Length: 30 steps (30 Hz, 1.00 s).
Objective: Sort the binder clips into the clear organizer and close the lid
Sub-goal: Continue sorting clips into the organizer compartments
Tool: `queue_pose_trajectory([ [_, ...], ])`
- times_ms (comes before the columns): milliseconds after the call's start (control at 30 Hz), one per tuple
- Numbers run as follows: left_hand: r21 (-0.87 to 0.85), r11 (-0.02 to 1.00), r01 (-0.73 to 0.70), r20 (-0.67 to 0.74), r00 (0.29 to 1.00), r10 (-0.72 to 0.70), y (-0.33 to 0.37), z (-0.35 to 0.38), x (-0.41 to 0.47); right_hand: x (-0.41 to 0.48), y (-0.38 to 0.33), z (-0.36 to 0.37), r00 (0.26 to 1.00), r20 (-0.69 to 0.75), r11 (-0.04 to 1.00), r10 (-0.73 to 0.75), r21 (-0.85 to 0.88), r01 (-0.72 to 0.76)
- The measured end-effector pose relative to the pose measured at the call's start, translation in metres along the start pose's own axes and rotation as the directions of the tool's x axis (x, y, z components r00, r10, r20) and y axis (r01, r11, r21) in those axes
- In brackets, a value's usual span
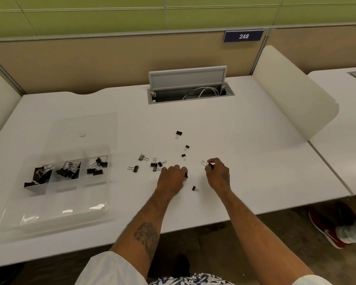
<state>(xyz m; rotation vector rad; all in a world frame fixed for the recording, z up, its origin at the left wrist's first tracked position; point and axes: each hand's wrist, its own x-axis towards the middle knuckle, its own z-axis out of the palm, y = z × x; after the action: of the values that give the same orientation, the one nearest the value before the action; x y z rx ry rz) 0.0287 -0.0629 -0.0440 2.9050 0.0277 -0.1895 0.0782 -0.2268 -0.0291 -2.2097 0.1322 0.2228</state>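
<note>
Several black binder clips [143, 157] lie loose on the white desk [255, 153] in front of me. The clear organizer [19, 220] sits at the left, its clear lid [84, 126] lying open behind it. Three of its back compartments hold black clips [68, 169]. My left hand [172, 178] rests on the desk with its fingers closed on a small black clip [185, 175]. To its right, my right hand [218, 174] pinches another binder clip [207, 165] by its body, wire handle pointing left. One small clip [195, 189] lies between my wrists.
An open cable hatch [190, 92] with white cables sits at the desk's back centre. A curved cream divider [292, 93] stands at the right edge. A person's red shoe [327, 229] is on the floor at the right, below the desk.
</note>
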Motion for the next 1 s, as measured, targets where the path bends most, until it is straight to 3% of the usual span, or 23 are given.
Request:
queue_pose_trajectory([
  [67, -0.339, 0.935, 0.1, -0.003, 0.994, -0.107, -0.004, -0.008, 0.0, 0.0, -0.006, 0.003, 0.999, -0.009, 0.998, 0.034, 0.054, -0.034],
  [200, -0.81, 0.553, 0.194, 0.015, 0.95, -0.31, -0.018, -0.035, -0.008, -0.003, -0.028, 0.019, 0.999, 0.004, 0.99, 0.035, 0.136, -0.035],
  [267, -0.906, 0.375, 0.193, 0.037, 0.922, -0.386, -0.03, -0.049, -0.014, -0.006, -0.041, 0.032, 0.999, 0.026, 0.984, 0.02, 0.174, -0.024],
  [367, -0.965, 0.199, 0.172, 0.079, 0.91, -0.406, -0.055, -0.068, -0.026, -0.011, -0.063, 0.056, 0.996, 0.083, 0.975, 0.006, 0.223, -0.025],
  [500, -0.988, 0.056, 0.145, 0.102, 0.878, -0.467, -0.09, -0.088, -0.047, -0.023, -0.093, 0.09, 0.991, 0.134, 0.974, -0.012, 0.224, -0.019],
  [567, -0.99, 0.046, 0.132, 0.09, 0.856, -0.509, -0.11, -0.094, -0.057, -0.03, -0.108, 0.105, 0.986, 0.166, 0.97, -0.021, 0.243, -0.02],
  [833, -0.959, 0.209, 0.193, 0.001, 0.737, -0.676, -0.198, -0.114, -0.099, -0.063, -0.159, 0.164, 0.96, 0.275, 0.942, -0.049, 0.332, -0.047],
  [1000, -0.936, 0.27, 0.227, -0.018, 0.734, -0.679, -0.24, -0.117, -0.112, -0.083, -0.18, 0.195, 0.951, 0.297, 0.937, -0.09, 0.348, -0.02],
])
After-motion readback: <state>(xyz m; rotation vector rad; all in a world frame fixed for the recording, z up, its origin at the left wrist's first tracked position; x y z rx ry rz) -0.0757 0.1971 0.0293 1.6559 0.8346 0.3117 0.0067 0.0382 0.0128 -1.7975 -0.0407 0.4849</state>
